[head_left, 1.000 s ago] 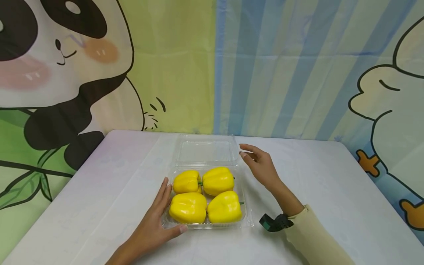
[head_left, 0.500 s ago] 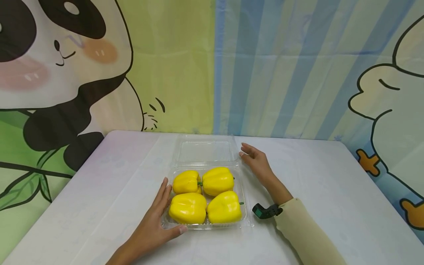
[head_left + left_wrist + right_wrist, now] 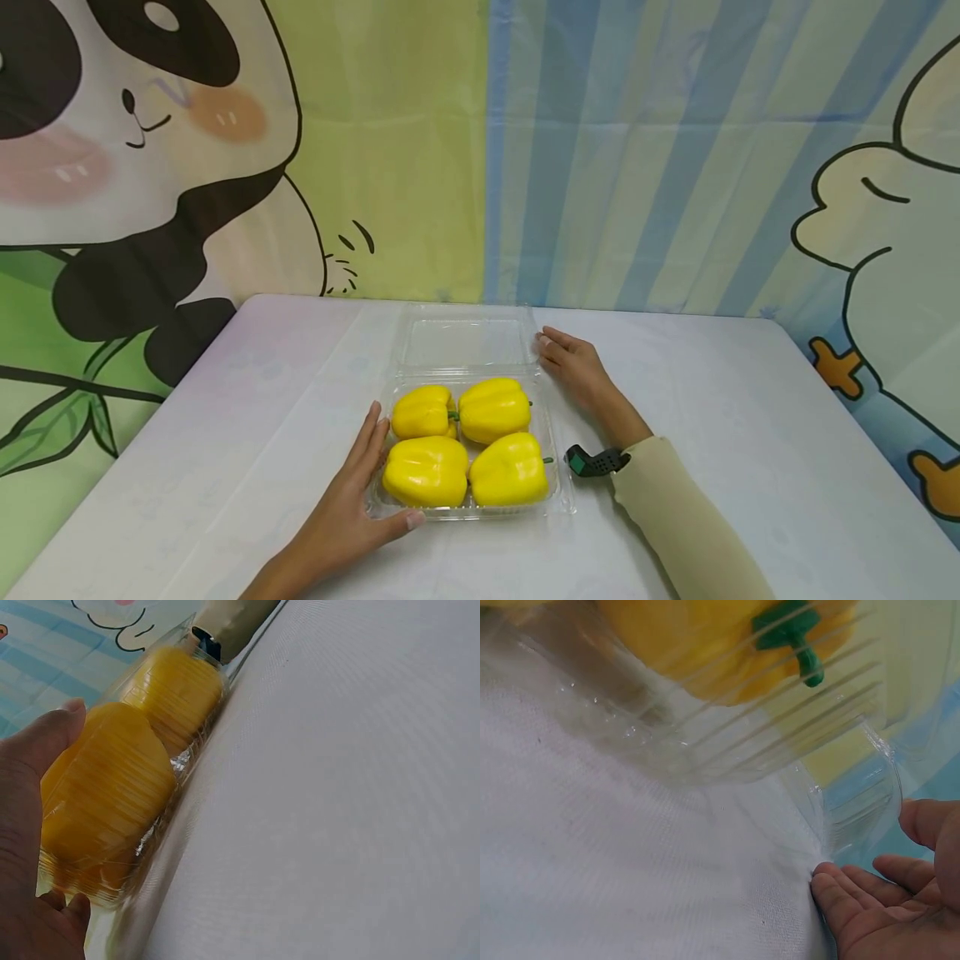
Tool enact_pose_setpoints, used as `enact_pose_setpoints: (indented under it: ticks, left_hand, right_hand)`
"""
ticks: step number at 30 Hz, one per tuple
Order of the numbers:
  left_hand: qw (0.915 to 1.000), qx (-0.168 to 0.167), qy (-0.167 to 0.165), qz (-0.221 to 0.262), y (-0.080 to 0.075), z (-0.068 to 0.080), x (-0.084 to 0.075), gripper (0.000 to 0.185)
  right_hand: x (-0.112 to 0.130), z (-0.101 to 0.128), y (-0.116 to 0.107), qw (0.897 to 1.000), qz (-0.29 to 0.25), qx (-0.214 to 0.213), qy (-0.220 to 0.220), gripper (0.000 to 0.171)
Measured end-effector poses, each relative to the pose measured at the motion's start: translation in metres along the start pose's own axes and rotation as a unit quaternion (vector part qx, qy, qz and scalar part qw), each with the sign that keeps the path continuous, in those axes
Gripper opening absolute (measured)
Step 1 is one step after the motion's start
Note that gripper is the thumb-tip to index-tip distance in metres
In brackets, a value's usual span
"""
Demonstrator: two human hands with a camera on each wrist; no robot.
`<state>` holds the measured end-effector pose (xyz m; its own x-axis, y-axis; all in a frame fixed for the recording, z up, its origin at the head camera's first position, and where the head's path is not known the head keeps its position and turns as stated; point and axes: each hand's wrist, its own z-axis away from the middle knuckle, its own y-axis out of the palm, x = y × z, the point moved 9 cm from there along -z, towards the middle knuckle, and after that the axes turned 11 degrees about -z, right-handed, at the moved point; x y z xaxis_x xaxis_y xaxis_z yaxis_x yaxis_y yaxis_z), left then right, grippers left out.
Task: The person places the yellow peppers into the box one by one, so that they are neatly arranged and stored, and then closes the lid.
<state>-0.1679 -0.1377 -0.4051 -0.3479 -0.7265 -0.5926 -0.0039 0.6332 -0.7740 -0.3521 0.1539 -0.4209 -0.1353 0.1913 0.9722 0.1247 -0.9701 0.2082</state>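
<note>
**A:** What do you see from the head camera?

**B:** A clear plastic box (image 3: 468, 500) sits in the lower middle of the frame, on a white table (image 3: 225, 450). Four yellow peppers (image 3: 426, 472) lie in it, two in front and two behind. Its clear lid (image 3: 467, 342) lies open and flat, just above the peppers in the picture. My left hand (image 3: 345, 508) is at the lower left of the box. My fingers are straight along its left side and my thumb lies along the front edge, so the hand is open and only touching. My right hand (image 3: 573, 367) is right of the lid, fingertips at its right edge. The fingers are loose and hold nothing. Behind the table hangs a cloth with a panda (image 3: 112, 167) at the upper left.

**A:** And the left wrist camera?

**B:** My left hand (image 3: 30, 847) fills the lower left. The box (image 3: 161, 840) with the peppers (image 3: 105, 795) rests against my palm. The table (image 3: 337, 787) fills the right side.

**A:** And the right wrist one?

**B:** My right hand (image 3: 892, 900) is in the lower right, palm up, fingers a little bent. Its fingertips (image 3: 826, 881) are at the lid's edge (image 3: 870, 802). I cannot tell if they press it. A pepper (image 3: 727, 652) with a green stem is at the top, behind the box wall (image 3: 705, 742).
</note>
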Motion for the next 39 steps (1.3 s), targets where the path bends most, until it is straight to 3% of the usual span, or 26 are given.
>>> enact_pose_setpoints:
  ticks: [8, 18, 28, 39]
  left_hand:
    - [1.0, -0.003, 0.0, -0.001, 0.0, -0.001, 0.0, 0.111]
    - [0.9999, 0.002, -0.009, 0.005, 0.0, -0.001, 0.001, 0.112]
    - [0.9999, 0.001, -0.003, 0.01, 0.0, 0.0, 0.001, 0.112]
    - [0.9999, 0.003, -0.011, 0.01, 0.001, 0.0, 0.002, 0.112]
  right_hand:
    - [-0.003, -0.004, 0.003, 0.998, -0.053, 0.01, 0.027, 0.049]
    - [-0.006, -0.007, 0.006, 0.996, -0.063, 0.011, 0.056, 0.051]
    - [0.002, -0.006, 0.006, 0.998, -0.059, -0.003, 0.037, 0.05]
    - [0.022, -0.002, 0.015, 0.996, -0.088, 0.017, -0.008, 0.052]
